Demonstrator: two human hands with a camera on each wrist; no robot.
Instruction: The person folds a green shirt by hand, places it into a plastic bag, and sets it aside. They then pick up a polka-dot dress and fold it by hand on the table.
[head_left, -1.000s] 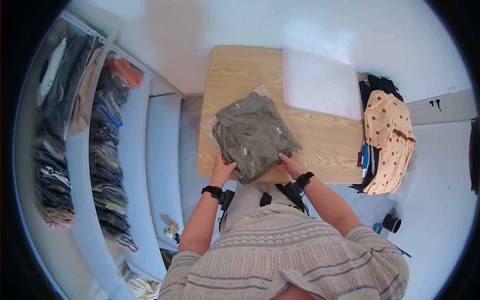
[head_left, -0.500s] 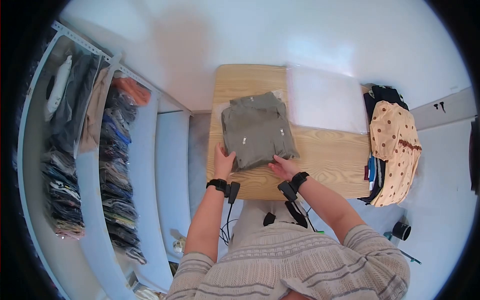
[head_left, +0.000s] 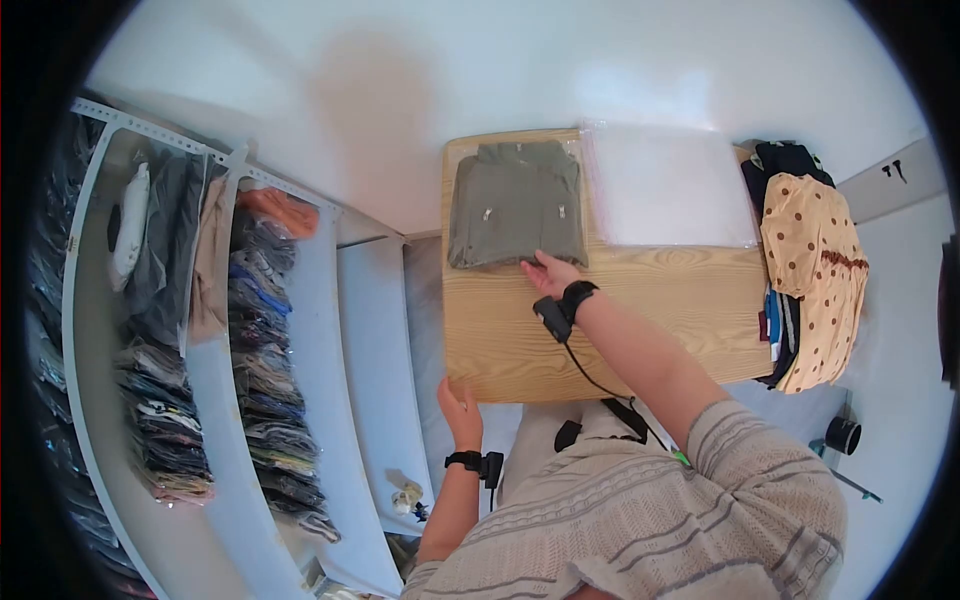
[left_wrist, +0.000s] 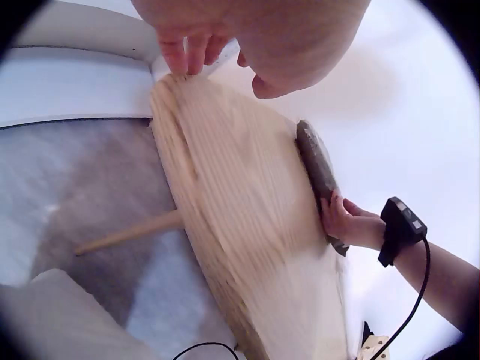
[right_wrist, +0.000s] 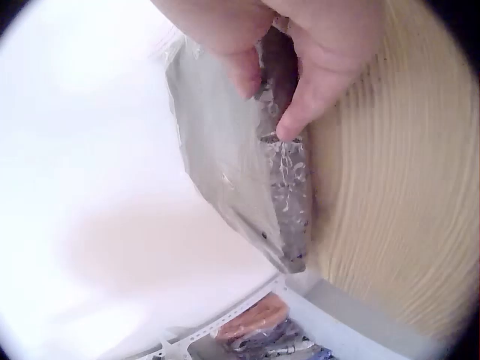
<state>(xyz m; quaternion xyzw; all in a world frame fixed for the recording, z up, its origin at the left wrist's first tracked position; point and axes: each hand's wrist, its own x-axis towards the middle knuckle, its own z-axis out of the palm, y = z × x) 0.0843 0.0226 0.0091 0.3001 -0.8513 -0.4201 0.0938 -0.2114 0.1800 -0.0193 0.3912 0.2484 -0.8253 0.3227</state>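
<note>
An olive-grey folded garment in a clear bag [head_left: 515, 205] lies flat at the far left corner of the wooden table [head_left: 620, 320]. My right hand [head_left: 545, 270] reaches across the table and pinches the bag's near edge between thumb [right_wrist: 296, 112] and fingers [right_wrist: 244, 75]; the bagged garment [right_wrist: 232, 172] fills that view. My left hand [head_left: 460, 405] hangs back at the table's near left corner, fingers relaxed, fingertips [left_wrist: 184, 56] at the table edge [left_wrist: 169, 142], holding nothing. The left wrist view also shows the garment [left_wrist: 319, 169] edge-on with the right hand [left_wrist: 345, 221] on it.
A stack of clear plastic bags [head_left: 670, 185] lies to the right of the garment. A pile of clothes topped by a polka-dot piece [head_left: 815, 260] hangs over the table's right end. Shelves of bagged clothes [head_left: 200, 300] run along the left. A black cup [head_left: 843, 435] stands on the floor.
The bagged garment went from the table's near edge to its far left corner and turned square. My left hand let go and drew back to the near corner; my right hand followed the bag.
</note>
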